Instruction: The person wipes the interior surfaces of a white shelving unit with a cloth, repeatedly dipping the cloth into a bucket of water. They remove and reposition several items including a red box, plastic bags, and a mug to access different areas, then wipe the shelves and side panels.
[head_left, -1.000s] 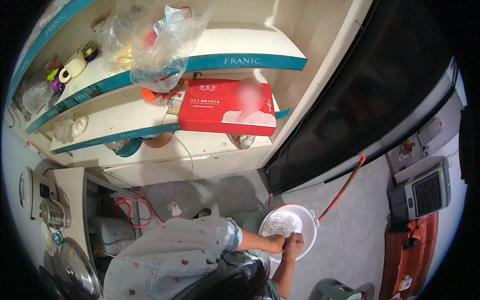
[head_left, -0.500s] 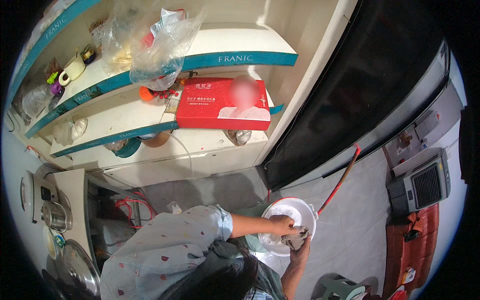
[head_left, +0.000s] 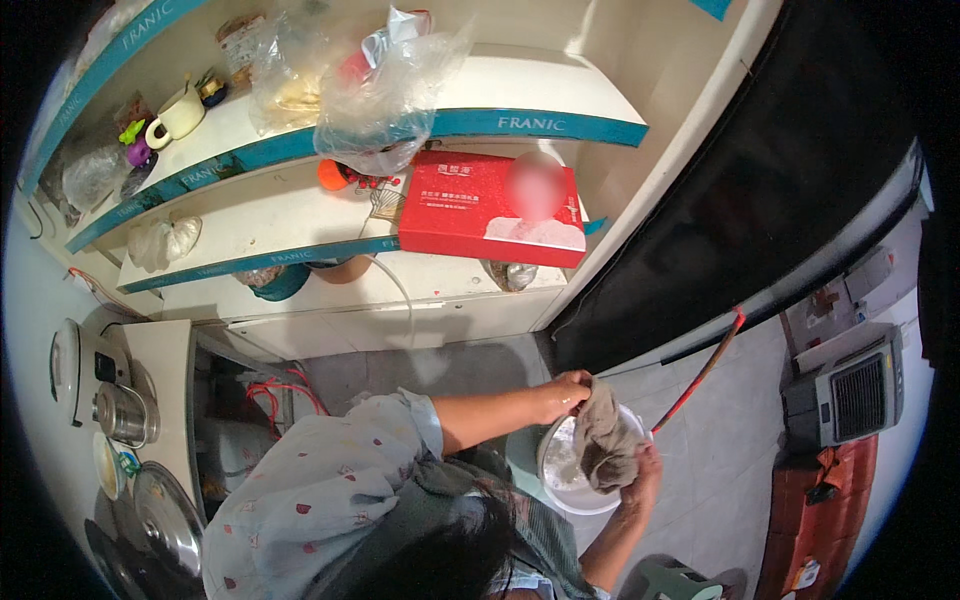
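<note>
A wet grey-brown cloth [head_left: 605, 445] hangs stretched between both hands over a white basin [head_left: 565, 488] on the grey tiled floor. My left hand [head_left: 563, 393], on the arm in a pale dotted sleeve, grips the cloth's top end. The cloth's lower end is held in my right hand [head_left: 643, 476], at the basin's right rim. Foamy water shows inside the basin. Dark hair hides the lower part of both arms.
Open white shelves with teal edges [head_left: 300, 250] hold a red box [head_left: 490, 210], plastic bags [head_left: 380, 90] and a mug [head_left: 180, 115]. A thin red rod [head_left: 705, 370] leans by a black panel. Pots and lids [head_left: 150, 480] sit left; a grey heater [head_left: 850, 390] stands right.
The cloth, earlier down in the basin under both hands, is now lifted out and pulled between them. My left hand has risen above the basin's rim.
</note>
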